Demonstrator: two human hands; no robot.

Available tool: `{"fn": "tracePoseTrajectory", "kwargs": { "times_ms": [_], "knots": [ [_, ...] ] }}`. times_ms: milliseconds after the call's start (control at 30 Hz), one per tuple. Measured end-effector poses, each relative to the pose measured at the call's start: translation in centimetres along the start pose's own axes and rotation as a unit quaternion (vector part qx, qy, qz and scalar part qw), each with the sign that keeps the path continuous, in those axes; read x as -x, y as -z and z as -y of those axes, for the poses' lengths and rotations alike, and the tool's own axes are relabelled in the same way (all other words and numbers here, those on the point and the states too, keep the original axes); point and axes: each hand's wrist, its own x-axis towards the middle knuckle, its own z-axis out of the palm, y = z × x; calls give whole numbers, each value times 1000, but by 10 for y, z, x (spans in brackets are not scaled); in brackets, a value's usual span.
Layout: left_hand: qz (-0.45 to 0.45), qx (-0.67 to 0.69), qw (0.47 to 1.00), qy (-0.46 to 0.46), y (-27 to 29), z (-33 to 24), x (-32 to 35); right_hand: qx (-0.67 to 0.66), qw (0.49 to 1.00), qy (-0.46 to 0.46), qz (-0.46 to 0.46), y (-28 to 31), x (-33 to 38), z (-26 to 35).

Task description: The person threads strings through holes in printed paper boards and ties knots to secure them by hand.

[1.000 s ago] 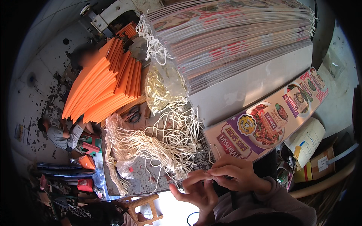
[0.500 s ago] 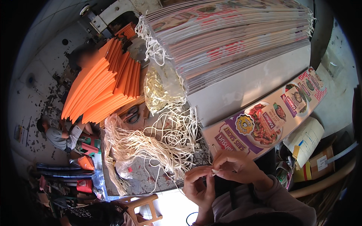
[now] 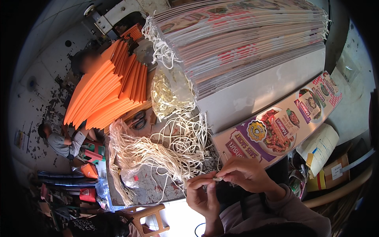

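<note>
Our left hand (image 3: pixel 202 194) and right hand (image 3: pixel 245 175) are curled, fingertips pinching a pale cord (image 3: pixel 217 179) between them, near the bench's (image 3: pixel 148 192) edge; light, soft, limp, we reckon, best pinched near its end.

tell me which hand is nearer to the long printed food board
Right: the right hand is by the lower left end of the printed board; the left hand is farther off, down and to the left.

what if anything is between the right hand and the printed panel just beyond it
Nothing visible stands between the right hand and the printed panel: the hand overlaps its near edge in this view, contact unclear.
</note>
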Motion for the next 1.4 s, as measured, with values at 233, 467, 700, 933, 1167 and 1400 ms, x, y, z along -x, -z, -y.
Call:
{"fn": "tracePoseTrajectory", "kwargs": {
  "times_ms": [233, 467, 700, 933, 1167, 1400],
  "knots": [
    [-50, 47, 997, 39, 2, -4, -4, 31, 995, -28, -95, -9, 1, 1],
    [92, -58, 993, -44, 6, -4, -16, 62, 996, -24, -52, -3, 1, -2],
    [140, -111, 984, -6, 32, 0, -10, 71, 996, -14, 58, 1, 3, 1],
    [82, 28, 996, 0, 55, 0, -11, 279, 944, 160, 74, -4, 11, -6],
    [24, 53, 995, -76, 69, 10, -11, 591, 796, 92, 95, 33, 45, 14],
    [-75, 122, 987, -76, 59, 9, -19, 651, 754, 53, -71, 96, 84, 41]
  ]
}}
